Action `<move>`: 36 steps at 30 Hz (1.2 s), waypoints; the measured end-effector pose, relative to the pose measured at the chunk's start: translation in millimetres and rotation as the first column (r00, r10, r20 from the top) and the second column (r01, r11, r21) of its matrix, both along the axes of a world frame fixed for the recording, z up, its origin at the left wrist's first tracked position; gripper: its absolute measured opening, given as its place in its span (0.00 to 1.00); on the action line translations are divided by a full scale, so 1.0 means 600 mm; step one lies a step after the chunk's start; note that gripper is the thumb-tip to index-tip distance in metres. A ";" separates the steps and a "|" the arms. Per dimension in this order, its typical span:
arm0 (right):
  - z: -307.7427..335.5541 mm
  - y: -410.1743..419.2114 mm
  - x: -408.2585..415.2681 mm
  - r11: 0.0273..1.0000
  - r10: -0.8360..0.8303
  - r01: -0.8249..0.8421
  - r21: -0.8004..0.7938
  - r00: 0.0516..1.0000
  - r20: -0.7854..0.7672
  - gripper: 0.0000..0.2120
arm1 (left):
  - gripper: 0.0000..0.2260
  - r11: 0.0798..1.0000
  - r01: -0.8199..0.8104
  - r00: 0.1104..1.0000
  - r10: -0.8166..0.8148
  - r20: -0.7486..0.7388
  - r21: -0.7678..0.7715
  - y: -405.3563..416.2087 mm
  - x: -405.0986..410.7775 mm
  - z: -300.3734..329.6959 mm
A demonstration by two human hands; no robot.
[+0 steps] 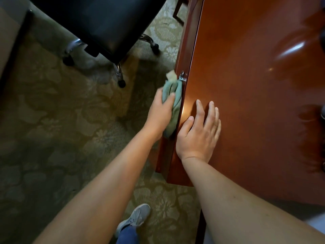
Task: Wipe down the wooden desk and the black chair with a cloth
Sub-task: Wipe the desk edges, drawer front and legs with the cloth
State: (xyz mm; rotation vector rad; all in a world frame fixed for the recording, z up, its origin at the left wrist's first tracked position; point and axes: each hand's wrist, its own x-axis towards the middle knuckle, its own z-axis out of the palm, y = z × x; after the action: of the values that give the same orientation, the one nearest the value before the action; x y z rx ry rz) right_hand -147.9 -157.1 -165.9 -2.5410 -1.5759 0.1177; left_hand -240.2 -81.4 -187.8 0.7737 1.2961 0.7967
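A patterned green carpet [52,111] is filling the left side of the scene, and a black chair [105,20] on chrome legs with castors is standing on it at the upper left, well apart from both hands. Near the bottom edge, a grey sneaker [135,217] and a blue trouser leg are showing on the carpet between the person's two forearms. Toward the middle, the left hand [161,110] is gripping a bunched teal cloth [173,106], its fingers curling round the fabric and pressing it against the vertical front edge of the wooden desk [255,85]. The cloth is hanging down along that edge, its pale upper end lying just beside a small metal key [182,76] fitted in the desk's front. Immediately to the right, the right hand [200,132] is lying flat and palm down on the glossy reddish desktop near its front edge, fingers straight and slightly spread, holding nothing. Farther right, the polished top is reflecting bright streaks of light.
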 end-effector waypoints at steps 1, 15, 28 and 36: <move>0.000 0.000 0.000 1.000 0.000 0.000 -0.001 1.000 -0.003 0.23 | 0.13 0.999 0.004 1.000 -0.004 0.008 -0.032 -0.034 -0.010 -0.006; 0.003 -0.001 0.003 0.999 0.025 -0.026 -0.024 0.999 -0.044 0.23 | 0.17 0.998 0.016 0.998 -0.012 -0.065 0.067 -0.021 -0.003 0.021; 0.030 0.206 0.078 0.939 0.342 -0.336 0.069 0.904 -0.256 0.27 | 0.11 0.943 -0.050 0.989 0.001 -0.147 -0.329 -0.146 -0.028 -0.013; -0.003 0.422 0.104 0.965 0.263 -0.262 0.032 0.961 -0.087 0.26 | 0.09 0.965 -0.119 0.993 0.111 -0.048 -0.236 0.177 0.037 -0.033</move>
State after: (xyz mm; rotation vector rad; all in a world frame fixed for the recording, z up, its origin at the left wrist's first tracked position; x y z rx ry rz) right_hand -85.5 96.1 -167.4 -2.2639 -1.8590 0.2416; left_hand -217.8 24.8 -207.7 0.5257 1.4480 0.7060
